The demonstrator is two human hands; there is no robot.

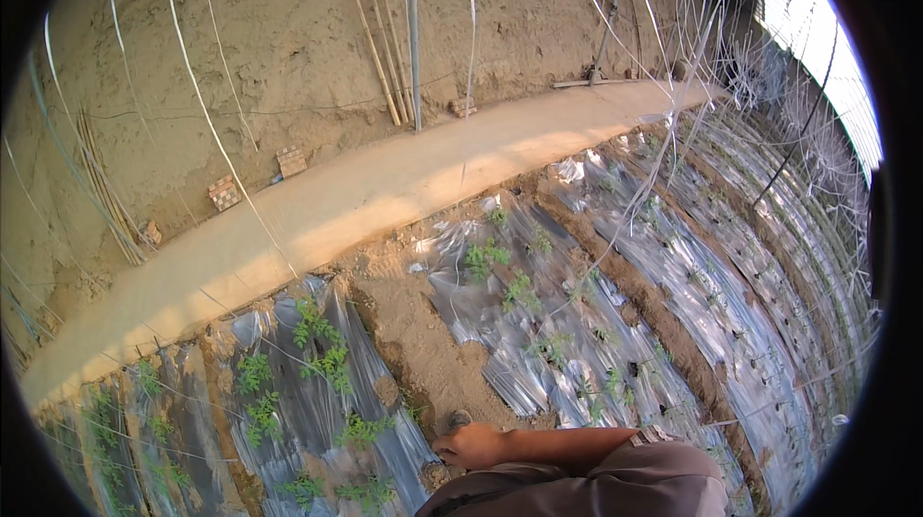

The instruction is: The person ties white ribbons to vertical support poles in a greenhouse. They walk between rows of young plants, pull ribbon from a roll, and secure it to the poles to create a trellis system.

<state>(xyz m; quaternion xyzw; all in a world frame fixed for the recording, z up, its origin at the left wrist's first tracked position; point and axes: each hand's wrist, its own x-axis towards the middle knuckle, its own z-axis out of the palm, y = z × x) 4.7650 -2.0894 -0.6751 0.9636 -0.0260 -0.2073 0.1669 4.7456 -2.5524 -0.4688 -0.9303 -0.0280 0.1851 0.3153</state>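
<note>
My right hand point(472, 446) reaches in from the right at the bottom of the view, low over the soil furrow, with its fingers curled. A small dark rounded thing point(458, 419) shows just beyond the knuckles; whether the hand grips it cannot be made out. Left of the hand runs a bed under plastic mulch film point(288, 366), with green seedlings point(328, 369) growing up through it. Bare soil of the furrow point(418, 344) stretches away in front. Brown clothing point(598, 488) covers the view below the forearm. My left hand is out of view.
A pale path point(375, 207) crosses beyond the beds, along an earthen wall point(288, 34). Bamboo poles point(375, 41), a metal post point(413, 34) and brick stacks point(291, 161) stand there. White strings point(205, 113) hang down. More film-covered beds point(692, 286) extend rightward.
</note>
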